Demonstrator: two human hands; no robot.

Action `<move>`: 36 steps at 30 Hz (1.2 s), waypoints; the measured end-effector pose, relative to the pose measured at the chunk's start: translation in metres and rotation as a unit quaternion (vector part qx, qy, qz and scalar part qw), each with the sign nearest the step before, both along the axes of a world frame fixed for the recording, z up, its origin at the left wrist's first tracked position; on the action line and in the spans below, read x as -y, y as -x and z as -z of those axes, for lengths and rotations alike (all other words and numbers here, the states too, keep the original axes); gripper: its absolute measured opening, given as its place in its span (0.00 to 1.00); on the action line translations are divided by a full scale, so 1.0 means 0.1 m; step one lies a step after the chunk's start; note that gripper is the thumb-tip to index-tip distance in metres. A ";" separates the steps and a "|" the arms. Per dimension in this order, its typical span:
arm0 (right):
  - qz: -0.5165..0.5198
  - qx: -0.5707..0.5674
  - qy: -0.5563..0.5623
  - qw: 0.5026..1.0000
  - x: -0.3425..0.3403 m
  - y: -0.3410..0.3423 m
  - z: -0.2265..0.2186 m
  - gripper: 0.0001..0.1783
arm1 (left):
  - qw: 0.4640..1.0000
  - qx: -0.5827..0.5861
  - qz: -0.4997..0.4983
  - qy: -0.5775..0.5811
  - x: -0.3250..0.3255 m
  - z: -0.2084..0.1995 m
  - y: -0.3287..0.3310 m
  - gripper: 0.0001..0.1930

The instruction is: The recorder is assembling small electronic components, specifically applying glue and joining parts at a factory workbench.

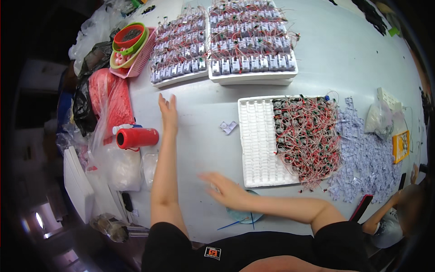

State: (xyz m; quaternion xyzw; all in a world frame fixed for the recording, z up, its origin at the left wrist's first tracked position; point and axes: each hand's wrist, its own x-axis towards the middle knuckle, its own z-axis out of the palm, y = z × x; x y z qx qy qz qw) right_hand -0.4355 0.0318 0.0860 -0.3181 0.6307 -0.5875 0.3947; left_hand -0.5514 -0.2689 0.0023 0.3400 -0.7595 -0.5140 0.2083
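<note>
My left hand [168, 111] reaches up the table with its fingers apart and nothing in them, just below a white foam tray [181, 80] of wired white-cased units. My right hand [223, 189], slightly smeared by motion, is stretched out to the left and looks empty. Under its wrist lies a round blue-green disc [240, 216], partly hidden, with a thin blue stick-like tool [234, 224]. A few pale purple plastic pieces [228, 127] lie between my left hand and a half-filled foam tray [258, 140]. Its right part holds small dark parts with tangled red and white wires [306, 138].
A second stack of foam trays [253, 78] stands at the back. Pale plastic pieces [362, 154] are heaped at right, near a yellow-orange box [401, 147] and another person's arm [383, 213]. At left are a red bottle [138, 138], plastic bags [120, 165] and stacked baskets [141, 59].
</note>
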 end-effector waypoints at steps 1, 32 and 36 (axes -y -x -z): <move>-0.031 0.035 0.006 0.999 -0.22 -0.15 -0.09 0.27 | 0.998 0.003 0.047 0.047 -0.26 -0.13 -0.19 0.37; 0.293 -0.372 -0.315 0.823 -3.48 -1.90 0.92 0.30 | 0.831 0.198 0.288 -0.432 -3.17 -1.47 -3.96 0.14; 0.299 -0.381 -0.293 0.824 -3.37 -1.84 0.81 0.26 | 0.861 0.257 0.219 -0.381 -3.07 -1.07 -4.62 0.14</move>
